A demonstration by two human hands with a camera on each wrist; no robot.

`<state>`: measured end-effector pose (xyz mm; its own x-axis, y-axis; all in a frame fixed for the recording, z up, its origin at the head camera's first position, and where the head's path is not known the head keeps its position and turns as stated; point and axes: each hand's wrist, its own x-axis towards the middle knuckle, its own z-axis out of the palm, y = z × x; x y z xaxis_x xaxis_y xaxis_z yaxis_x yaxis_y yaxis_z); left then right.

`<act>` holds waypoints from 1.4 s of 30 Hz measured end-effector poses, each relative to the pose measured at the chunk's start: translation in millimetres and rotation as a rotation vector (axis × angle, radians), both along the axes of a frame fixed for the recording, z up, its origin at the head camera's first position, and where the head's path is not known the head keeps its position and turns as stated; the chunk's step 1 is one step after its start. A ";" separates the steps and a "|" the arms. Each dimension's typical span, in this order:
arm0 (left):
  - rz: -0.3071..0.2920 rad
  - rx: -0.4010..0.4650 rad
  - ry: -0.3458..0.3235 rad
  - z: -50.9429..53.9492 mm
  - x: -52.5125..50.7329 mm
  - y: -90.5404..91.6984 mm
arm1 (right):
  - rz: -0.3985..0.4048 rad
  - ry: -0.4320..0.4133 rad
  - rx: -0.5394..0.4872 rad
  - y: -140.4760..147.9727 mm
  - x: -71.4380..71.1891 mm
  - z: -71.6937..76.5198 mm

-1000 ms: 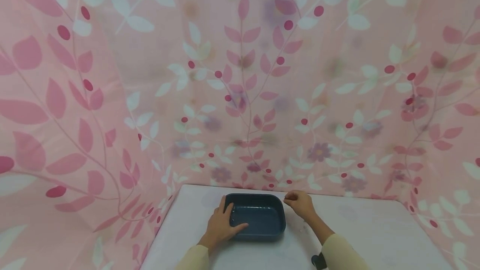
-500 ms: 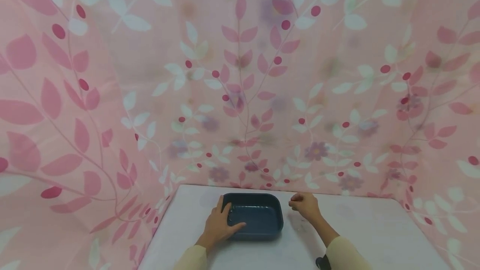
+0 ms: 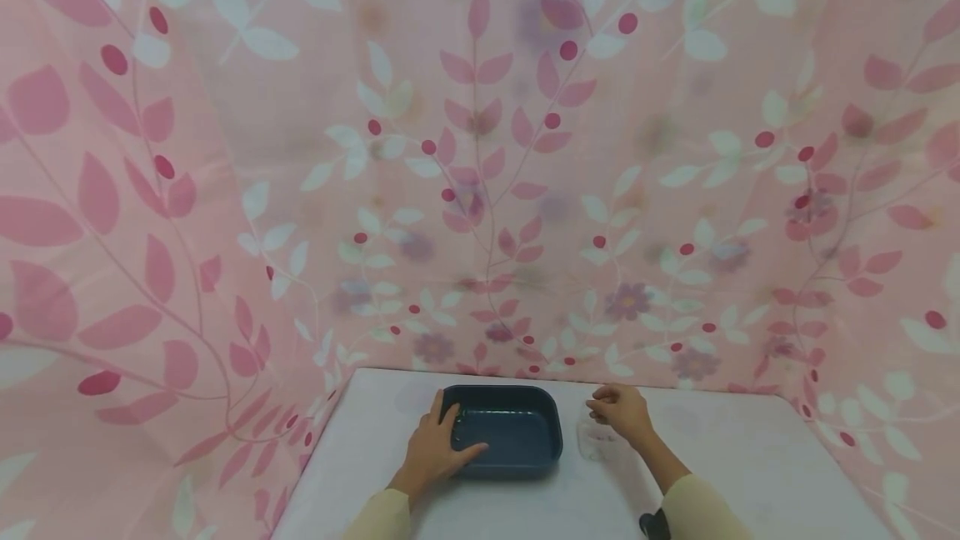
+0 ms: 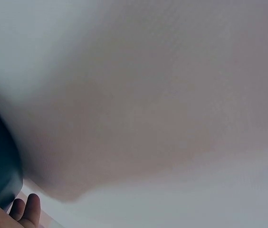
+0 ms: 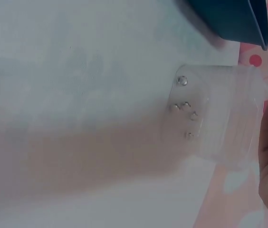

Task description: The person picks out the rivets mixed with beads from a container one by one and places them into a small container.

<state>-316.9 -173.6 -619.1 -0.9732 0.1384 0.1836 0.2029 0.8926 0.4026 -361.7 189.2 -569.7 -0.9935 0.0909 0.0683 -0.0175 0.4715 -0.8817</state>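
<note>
A dark blue rectangular dish stands on the white table. My left hand rests on its left side with fingers spread, the thumb reaching over the front wall. In the left wrist view, only fingertips show past the dish's end. Right of the dish stands a clear plastic container with several small shiny metal pieces at its bottom. My right hand is at the container's far upper rim, its fingertips close together. Whether they pinch something small or the rim is not visible.
Small shiny specks lie at the left inside of the dish. The table is covered in white and ends at a pink leaf-patterned curtain behind and at the sides. A dark device sits at my right wrist.
My right hand has moved right, from beside the dish's far right corner to over the clear container. My left hand keeps its place on the dish. The whole head view has shifted slightly.
</note>
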 end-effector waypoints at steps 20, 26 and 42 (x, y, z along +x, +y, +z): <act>0.012 0.034 0.005 -8.4 -5.9 -1.7 | -0.008 0.038 0.098 24.7 6.7 3.9; 0.001 0.028 0.001 -9.2 -5.8 -1.2 | -0.019 0.007 0.136 32.0 13.3 4.3; -0.006 0.044 0.009 -6.5 -1.9 -2.4 | -0.020 -0.046 0.141 35.4 20.2 -3.2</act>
